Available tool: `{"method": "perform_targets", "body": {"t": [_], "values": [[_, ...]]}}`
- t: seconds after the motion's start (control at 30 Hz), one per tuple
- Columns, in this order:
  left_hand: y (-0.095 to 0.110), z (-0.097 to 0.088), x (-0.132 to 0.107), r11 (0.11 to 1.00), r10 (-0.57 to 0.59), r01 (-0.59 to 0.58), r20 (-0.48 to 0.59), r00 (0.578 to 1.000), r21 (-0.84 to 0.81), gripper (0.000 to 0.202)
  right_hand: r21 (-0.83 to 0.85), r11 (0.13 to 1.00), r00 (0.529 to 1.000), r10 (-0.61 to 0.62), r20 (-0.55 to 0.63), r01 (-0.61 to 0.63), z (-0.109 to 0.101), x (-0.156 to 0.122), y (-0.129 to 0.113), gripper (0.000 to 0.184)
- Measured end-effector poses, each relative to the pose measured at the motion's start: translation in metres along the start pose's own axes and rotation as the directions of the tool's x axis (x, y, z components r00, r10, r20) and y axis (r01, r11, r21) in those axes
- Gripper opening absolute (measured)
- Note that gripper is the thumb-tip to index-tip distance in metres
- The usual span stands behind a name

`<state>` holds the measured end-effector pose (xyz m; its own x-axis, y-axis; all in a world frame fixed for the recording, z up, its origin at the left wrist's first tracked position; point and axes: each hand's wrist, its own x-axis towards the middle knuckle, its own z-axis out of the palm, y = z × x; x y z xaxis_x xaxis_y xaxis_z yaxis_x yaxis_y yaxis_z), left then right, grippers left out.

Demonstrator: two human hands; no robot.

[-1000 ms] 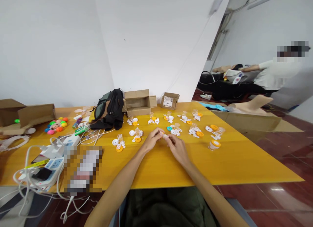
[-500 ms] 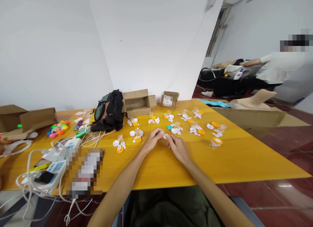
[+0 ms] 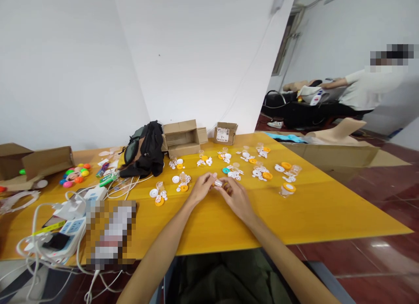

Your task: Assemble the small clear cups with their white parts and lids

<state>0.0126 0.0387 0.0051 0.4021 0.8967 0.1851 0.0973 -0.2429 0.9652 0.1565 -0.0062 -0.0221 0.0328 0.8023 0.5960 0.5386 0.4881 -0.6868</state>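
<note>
Between my two hands is a small clear plastic cylinder (image 3: 218, 182), held above the middle of the table. My left hand (image 3: 203, 186) pinches its left end between thumb and fingers. From the right, my right hand (image 3: 235, 193) grips the other side with bent fingers, which partly hide it. Just beyond my hands lies a group of parts with a teal ring (image 3: 225, 170), white discs and a clear cup. To the right stands a clear jar with an orange-rimmed lid (image 3: 289, 188).
Several groups of clear cups, white perforated discs and orange rings (image 3: 267, 176) lie around my hands. A black backpack (image 3: 153, 149) and an open cardboard box (image 3: 183, 149) stand behind. Power strips (image 3: 75, 227), cables and a phone-like device (image 3: 113, 234) are left. Another person (image 3: 369, 90) sits far right.
My right hand's fingers have shifted around the clear cylinder, and more of it shows. My left hand stays close to the same place. The whole view has moved slightly.
</note>
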Motion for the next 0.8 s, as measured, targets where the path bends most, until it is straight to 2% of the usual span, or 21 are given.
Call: {"method": "perform_targets", "body": {"t": [0.17,0.3,0.6,0.8], "values": [[-0.0027,-0.0007,0.0007,0.998,0.006,-0.005,-0.012,1.000,0.066,0.057,-0.026,0.997,0.997,-0.076,0.012,0.076,-0.0014,-0.0002,-0.0021,0.013],[-0.0059,-0.0007,0.0019,0.997,0.021,-0.020,-0.014,1.000,0.073,0.058,-0.038,0.996,0.996,-0.086,0.015,0.087,-0.0014,-0.0004,-0.0024,0.013],[-0.0054,-0.0003,0.0005,0.994,0.062,-0.061,0.016,0.998,-0.095,0.050,-0.016,0.997,0.997,0.069,-0.020,-0.070,0.0020,-0.0001,0.0031,0.022],[0.0011,-0.0032,-0.0034,0.990,0.017,-0.007,0.069,0.997,-0.140,0.047,0.131,0.982,0.991,0.136,0.006,-0.136,-0.0012,0.0036,-0.0022,0.030]]}}
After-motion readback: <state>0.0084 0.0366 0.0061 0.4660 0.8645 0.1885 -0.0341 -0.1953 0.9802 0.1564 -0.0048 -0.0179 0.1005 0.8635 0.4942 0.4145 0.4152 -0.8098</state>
